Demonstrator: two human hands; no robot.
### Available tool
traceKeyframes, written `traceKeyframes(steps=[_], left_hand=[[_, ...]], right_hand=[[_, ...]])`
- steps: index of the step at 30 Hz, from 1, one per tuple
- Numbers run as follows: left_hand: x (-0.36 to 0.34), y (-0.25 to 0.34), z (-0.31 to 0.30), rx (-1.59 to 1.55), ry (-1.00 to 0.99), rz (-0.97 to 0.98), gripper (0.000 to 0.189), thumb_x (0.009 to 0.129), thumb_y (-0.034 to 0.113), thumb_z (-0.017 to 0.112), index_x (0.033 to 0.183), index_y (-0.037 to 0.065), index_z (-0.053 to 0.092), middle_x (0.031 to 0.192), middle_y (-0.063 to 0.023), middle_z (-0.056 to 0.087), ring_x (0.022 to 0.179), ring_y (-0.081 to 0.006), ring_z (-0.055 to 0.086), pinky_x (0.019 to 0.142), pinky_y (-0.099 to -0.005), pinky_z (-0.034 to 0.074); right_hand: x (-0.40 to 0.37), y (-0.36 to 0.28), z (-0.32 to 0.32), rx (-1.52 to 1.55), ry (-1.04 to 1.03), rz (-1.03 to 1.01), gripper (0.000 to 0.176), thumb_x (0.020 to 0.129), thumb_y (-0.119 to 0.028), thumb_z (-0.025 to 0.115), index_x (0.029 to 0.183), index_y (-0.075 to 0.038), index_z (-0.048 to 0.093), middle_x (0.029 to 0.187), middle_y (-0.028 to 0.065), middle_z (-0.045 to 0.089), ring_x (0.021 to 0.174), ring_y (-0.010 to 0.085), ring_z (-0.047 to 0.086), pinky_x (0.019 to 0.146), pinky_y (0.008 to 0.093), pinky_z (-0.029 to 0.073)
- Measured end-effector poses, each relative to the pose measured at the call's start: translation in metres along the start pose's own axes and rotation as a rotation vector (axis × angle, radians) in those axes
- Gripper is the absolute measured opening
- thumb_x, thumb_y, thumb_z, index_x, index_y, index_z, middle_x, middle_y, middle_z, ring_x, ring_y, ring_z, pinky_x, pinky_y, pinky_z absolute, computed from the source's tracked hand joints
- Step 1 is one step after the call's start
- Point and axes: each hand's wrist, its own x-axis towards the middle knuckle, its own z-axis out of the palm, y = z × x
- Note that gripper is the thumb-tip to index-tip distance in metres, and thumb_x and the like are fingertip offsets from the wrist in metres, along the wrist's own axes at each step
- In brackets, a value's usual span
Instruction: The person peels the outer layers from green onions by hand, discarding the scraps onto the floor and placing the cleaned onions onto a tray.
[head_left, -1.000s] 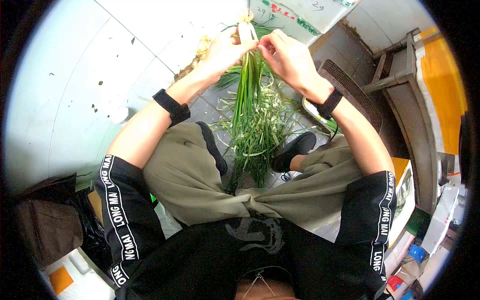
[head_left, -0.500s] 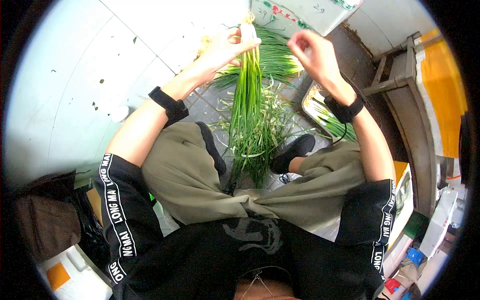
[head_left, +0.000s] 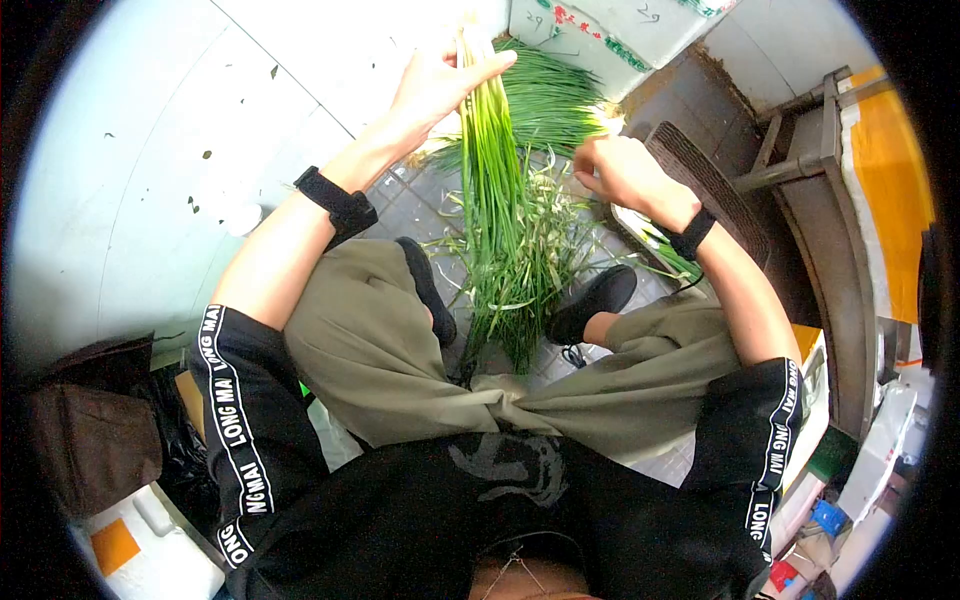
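Observation:
My left hand (head_left: pixel 440 88) is closed around a bunch of spring onions (head_left: pixel 490 135) near its white root end. The long green leaves hang down toward the floor. My right hand (head_left: pixel 632 178) is apart from that bunch, its fingers curled in and slightly blurred; whether anything is inside them is hidden. Beneath it is a dark basket (head_left: pixel 712 185) with more spring onions (head_left: pixel 645 228) in it. A heap of stripped leaves (head_left: pixel 530 275) lies between my feet. Behind the held bunch, a pile of spring onions (head_left: pixel 555 100) rests on the tiles.
A white box (head_left: pixel 610 35) with printed and handwritten marks stands behind the pile. To the left rises a pale wall (head_left: pixel 150 150) dotted with leaf scraps. At the right is a metal-framed stand (head_left: pixel 825 170). My shoes (head_left: pixel 595 303) flank the leaf heap.
My left hand has shifted slightly left with the bunch, whose top now leans left. My right hand has dropped from beside the white box to above the basket's near-left side.

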Motion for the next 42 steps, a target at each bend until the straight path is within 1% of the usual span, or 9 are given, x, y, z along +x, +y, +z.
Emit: traceKeyframes(steps=[4, 8, 19, 20, 22, 25, 29, 35, 42], left_hand=[[0.006, -0.008, 0.008, -0.013, 0.187, 0.256, 0.035, 0.083, 0.039, 0.079, 0.080, 0.006, 0.069, 0.075, 0.0012, 0.063, 0.070, -0.0073, 0.056, 0.067, -0.0261, 0.046], [0.002, -0.005, 0.005, 0.041, 0.144, 0.152, 0.029, 0.086, 0.030, 0.077, 0.093, 0.005, 0.065, 0.090, -0.0009, 0.066, 0.081, -0.0073, 0.060, 0.076, -0.0250, 0.049], [-0.008, 0.021, 0.013, 0.026, 0.199, 0.241, 0.043, 0.087, 0.026, 0.077, 0.066, 0.013, 0.042, 0.073, 0.0019, 0.056, 0.066, -0.0050, 0.053, 0.063, -0.0236, 0.045], [-0.011, 0.026, 0.014, 0.025, 0.200, 0.241, 0.043, 0.087, 0.026, 0.077, 0.066, 0.013, 0.042, 0.073, 0.0019, 0.056, 0.066, -0.0050, 0.053, 0.063, -0.0236, 0.045], [-0.018, 0.043, 0.013, 0.070, 0.114, -0.043, 0.021, 0.097, 0.012, 0.060, 0.114, -0.001, 0.055, 0.092, -0.0058, 0.065, 0.084, -0.0146, 0.063, 0.079, -0.0290, 0.051], [-0.003, 0.014, 0.013, 0.090, 0.210, 0.274, 0.041, 0.088, 0.026, 0.076, 0.067, 0.013, 0.043, 0.071, 0.0023, 0.055, 0.065, -0.0052, 0.053, 0.061, -0.0242, 0.044], [0.005, -0.003, 0.018, -0.016, 0.152, 0.184, 0.042, 0.088, 0.027, 0.076, 0.068, 0.013, 0.041, 0.071, 0.0019, 0.054, 0.065, -0.0052, 0.052, 0.060, -0.0254, 0.043], [-0.002, 0.008, 0.018, -0.163, -0.005, 0.041, 0.026, 0.094, 0.030, 0.069, 0.096, 0.006, 0.060, 0.087, -0.0006, 0.061, 0.080, -0.0092, 0.059, 0.073, -0.0272, 0.048], [0.003, -0.001, 0.018, -0.615, -0.037, 0.030, 0.030, 0.098, 0.032, 0.061, 0.105, 0.003, 0.058, 0.097, -0.0071, 0.062, 0.093, -0.0142, 0.059, 0.087, -0.0320, 0.048]], right_hand=[[0.001, -0.009, 0.002, 0.099, 0.196, -0.058, 0.016, 0.081, -0.015, 0.069, 0.093, -0.006, 0.065, 0.079, 0.0107, 0.067, 0.077, 0.0319, 0.067, 0.069, 0.0434, 0.054], [0.007, -0.030, -0.012, 0.285, 0.196, -0.014, 0.015, 0.080, -0.016, 0.066, 0.089, -0.004, 0.062, 0.082, 0.0165, 0.066, 0.079, 0.0367, 0.066, 0.071, 0.0459, 0.054], [0.010, -0.031, 0.001, 0.172, 0.213, 0.025, 0.017, 0.078, -0.013, 0.067, 0.094, -0.006, 0.066, 0.077, 0.0100, 0.067, 0.075, 0.0306, 0.067, 0.069, 0.0424, 0.053], [0.010, -0.030, 0.001, 0.182, 0.188, 0.057, 0.018, 0.078, -0.012, 0.067, 0.095, -0.006, 0.067, 0.078, 0.0102, 0.067, 0.075, 0.0312, 0.067, 0.069, 0.0420, 0.053], [0.012, -0.022, 0.013, 0.199, 0.171, 0.050, 0.020, 0.080, -0.013, 0.067, 0.098, -0.006, 0.068, 0.078, 0.0094, 0.068, 0.073, 0.0270, 0.067, 0.069, 0.0393, 0.054], [0.021, -0.023, 0.009, 0.427, 0.255, 0.032, 0.022, 0.085, -0.015, 0.068, 0.106, -0.007, 0.068, 0.081, 0.0064, 0.069, 0.071, 0.0173, 0.065, 0.068, 0.0330, 0.053], [0.028, -0.047, -0.022, 1.173, 0.410, 0.012, 0.029, 0.090, -0.023, 0.070, 0.111, -0.003, 0.067, 0.083, 0.0047, 0.067, 0.072, 0.0080, 0.060, 0.069, 0.0270, 0.053], [0.040, -0.045, -0.012, 0.948, 0.468, -0.063, 0.017, 0.094, -0.016, 0.065, 0.102, -0.002, 0.063, 0.083, -0.0015, 0.065, 0.068, 0.0074, 0.058, 0.064, 0.0221, 0.049], [0.031, -0.066, -0.030, 1.435, 0.373, -0.002, 0.023, 0.095, -0.012, 0.061, 0.114, 0.001, 0.062, 0.087, 0.0051, 0.068, 0.075, 0.0088, 0.063, 0.071, 0.0213, 0.052]])
